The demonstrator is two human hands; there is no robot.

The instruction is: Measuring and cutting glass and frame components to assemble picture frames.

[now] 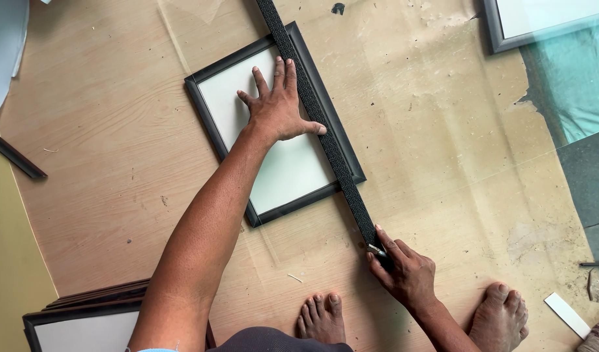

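Note:
A black picture frame (216,140) with a pale glass or board face lies flat on a wood-grain sheet. A long black straightedge (325,140) lies diagonally across the frame's right side. My left hand (278,104) presses flat on the frame's face, fingers spread, thumb against the straightedge. Near the straightedge's lower end, my right hand (404,270) grips a small metal-tipped cutting tool (376,249), its tip against the strip's edge. Both bare feet show at the bottom.
A stack of dark frames (84,313) sits at bottom left. Another frame (508,39) and a greenish glass sheet (573,78) lie at top right. A white strip (567,314) lies near my right foot (501,316). A dark bar (13,155) lies at left.

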